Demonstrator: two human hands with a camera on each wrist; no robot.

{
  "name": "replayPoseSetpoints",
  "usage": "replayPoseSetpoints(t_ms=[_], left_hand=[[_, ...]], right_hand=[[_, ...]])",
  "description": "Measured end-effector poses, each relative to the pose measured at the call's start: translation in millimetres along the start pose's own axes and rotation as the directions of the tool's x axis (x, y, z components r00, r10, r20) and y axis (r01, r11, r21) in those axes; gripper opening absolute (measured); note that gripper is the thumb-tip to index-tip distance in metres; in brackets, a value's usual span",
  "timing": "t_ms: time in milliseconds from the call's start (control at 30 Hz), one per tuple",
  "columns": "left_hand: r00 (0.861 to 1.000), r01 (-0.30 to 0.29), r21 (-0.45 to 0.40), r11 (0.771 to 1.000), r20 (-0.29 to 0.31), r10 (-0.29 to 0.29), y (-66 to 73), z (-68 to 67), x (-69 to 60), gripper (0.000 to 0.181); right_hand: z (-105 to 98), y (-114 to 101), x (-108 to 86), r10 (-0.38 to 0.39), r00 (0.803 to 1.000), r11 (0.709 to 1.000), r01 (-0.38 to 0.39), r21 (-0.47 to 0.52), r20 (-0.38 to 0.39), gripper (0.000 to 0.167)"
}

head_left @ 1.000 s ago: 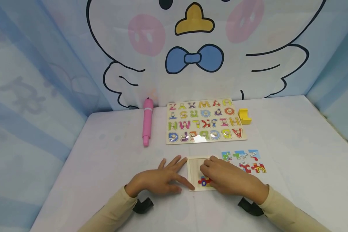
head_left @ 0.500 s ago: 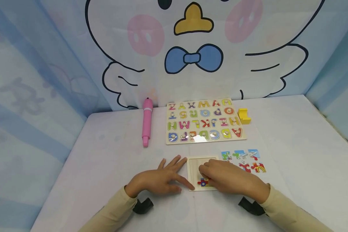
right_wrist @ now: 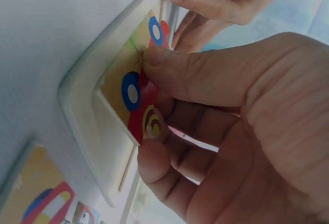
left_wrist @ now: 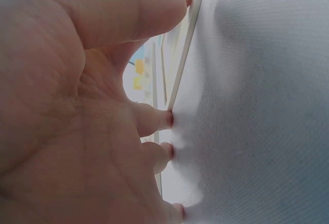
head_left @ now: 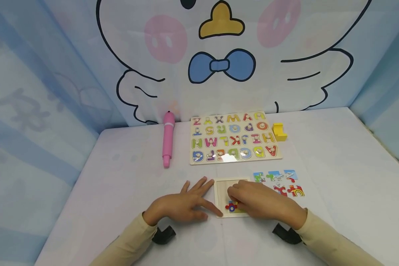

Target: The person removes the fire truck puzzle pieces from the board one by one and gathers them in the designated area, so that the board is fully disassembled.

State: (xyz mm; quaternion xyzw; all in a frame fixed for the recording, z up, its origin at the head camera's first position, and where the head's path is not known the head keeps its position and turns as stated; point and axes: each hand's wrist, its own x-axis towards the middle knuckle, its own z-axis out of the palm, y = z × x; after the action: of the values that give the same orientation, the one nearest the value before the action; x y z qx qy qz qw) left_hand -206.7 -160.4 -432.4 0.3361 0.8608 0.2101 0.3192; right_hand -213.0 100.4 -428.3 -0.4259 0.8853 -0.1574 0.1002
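Observation:
A shallow wooden puzzle tray lies on the white table in front of me. My left hand is spread beside it, one fingertip resting on the near left corner and another by the far left corner. Inside the tray sits a jigsaw piece with a blue wheel and red parts. My right hand covers the tray's right side. In the right wrist view its thumb and fingers pinch a second jigsaw piece, with a blue wheel and a yellow-ringed part, against the first. The fingers hide part of it.
Several loose jigsaw pieces lie right of the tray. Behind it is a wooden alphabet board, with a yellow block at its right and a pink pen-shaped toy at its left. A printed curtain stands behind the table.
The right hand has shifted very slightly over the tray, its fingers staying at the jigsaw piece. The left hand keeps its place, and the view has moved a little.

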Motion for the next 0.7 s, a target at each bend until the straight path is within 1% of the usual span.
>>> replayPoseSetpoints(t_ms=[67, 167, 433, 533, 700], left_hand=[[1.0, -0.002, 0.0, 1.0, 0.001, 0.002, -0.2, -0.4, 0.1, 0.035], [1.0, -0.002, 0.002, 1.0, 0.002, 0.002, -0.8, -0.7, 0.4, 0.035], [1.0, -0.004, -0.009, 1.0, 0.005, 0.004, -1.0, -0.7, 0.0, 0.035], [1.0, -0.004, -0.013, 1.0, 0.004, 0.004, -0.9, -0.4, -0.2, 0.034], [1.0, -0.003, -0.013, 1.0, 0.005, 0.003, -1.0, 0.0, -0.1, 0.034]], right_hand=[[0.3, -0.4, 0.0, 0.01, 1.0, 1.0, -0.01, 0.001, 0.003, 0.018], [0.5, -1.0, -0.4, 0.011, 1.0, 1.0, -0.011, 0.003, 0.007, 0.019], [4.3, 0.0, -0.6, -0.042, 0.999, 0.998, 0.041, -0.051, -0.03, 0.013], [5.0, -0.2, -0.6, -0.055, 0.998, 0.997, 0.053, -0.063, -0.043, 0.014], [4.7, -1.0, -0.7, -0.044, 0.998, 0.998, 0.042, -0.047, -0.044, 0.017]])
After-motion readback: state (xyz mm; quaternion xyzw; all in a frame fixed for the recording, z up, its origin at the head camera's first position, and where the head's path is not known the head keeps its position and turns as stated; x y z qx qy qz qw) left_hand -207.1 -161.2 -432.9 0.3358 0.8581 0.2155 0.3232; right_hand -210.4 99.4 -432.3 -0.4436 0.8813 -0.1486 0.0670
